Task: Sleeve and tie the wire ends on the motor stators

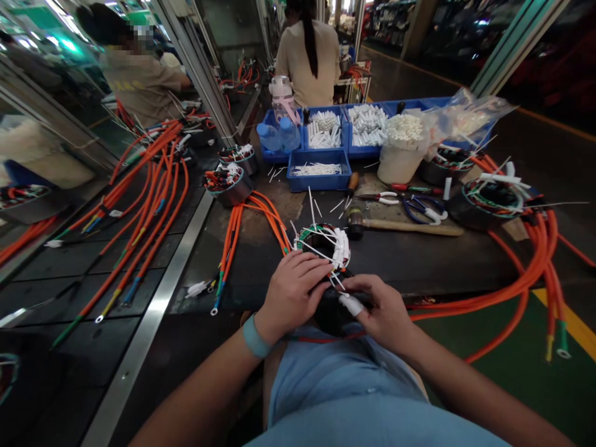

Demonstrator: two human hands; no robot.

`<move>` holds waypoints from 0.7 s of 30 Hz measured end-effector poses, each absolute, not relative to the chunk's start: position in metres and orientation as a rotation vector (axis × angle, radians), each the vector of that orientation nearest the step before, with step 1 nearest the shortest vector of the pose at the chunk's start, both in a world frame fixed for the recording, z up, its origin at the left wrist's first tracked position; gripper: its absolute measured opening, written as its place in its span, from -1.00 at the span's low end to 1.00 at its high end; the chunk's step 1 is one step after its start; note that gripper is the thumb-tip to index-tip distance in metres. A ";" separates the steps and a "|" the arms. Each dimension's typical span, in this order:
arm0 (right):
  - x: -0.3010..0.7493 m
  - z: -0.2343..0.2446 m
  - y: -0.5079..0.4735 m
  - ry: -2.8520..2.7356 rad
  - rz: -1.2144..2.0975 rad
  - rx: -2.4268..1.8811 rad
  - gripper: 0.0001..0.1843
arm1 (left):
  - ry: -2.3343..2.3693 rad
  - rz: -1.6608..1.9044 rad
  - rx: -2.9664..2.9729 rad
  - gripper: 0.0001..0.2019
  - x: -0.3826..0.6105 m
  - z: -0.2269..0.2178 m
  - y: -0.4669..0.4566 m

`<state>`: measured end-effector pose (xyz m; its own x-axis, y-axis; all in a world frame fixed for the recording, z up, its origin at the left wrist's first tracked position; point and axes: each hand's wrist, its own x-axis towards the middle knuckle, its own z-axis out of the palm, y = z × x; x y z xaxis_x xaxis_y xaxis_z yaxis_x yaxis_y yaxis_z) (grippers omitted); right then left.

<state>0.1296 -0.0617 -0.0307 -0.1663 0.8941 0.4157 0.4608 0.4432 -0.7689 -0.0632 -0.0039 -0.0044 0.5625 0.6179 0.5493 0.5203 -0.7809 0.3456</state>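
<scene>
In front of me on the bench edge stands a motor stator (341,249), a ring wound with wire and white wrapping, with thin white strips crossing its top and sticking up. My left hand (298,282) lies over its near left rim, fingers bent together against it. Close to the near right side, my right hand (379,307) pinches at a thin white strip (336,280) by the stator's front. A white cover is on the right thumb. The stator's lower near side is hidden behind my hands.
A mallet (410,228), pliers (379,197) and blue-handled cutters (423,209) lie beyond the stator. Blue bins (319,181) hold white pieces. Other stators (487,202) with orange cables (521,273) stand on both sides. Two people work further back.
</scene>
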 end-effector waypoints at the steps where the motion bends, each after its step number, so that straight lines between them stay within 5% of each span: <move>1: 0.129 -0.030 -0.061 -1.796 0.591 -1.168 -0.68 | 0.970 1.008 2.647 -0.74 -0.063 -0.004 -0.004; 21: 0.127 -0.020 -0.056 -1.800 0.649 -1.297 -0.79 | 0.988 0.988 2.636 -0.74 -0.062 -0.001 -0.003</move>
<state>0.1267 -0.0565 -0.0202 -0.1478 0.9389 0.3109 0.5249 0.3409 -0.7799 -0.0615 -0.0034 -0.0009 0.5642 0.6337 0.5292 0.5296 -0.7695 0.3569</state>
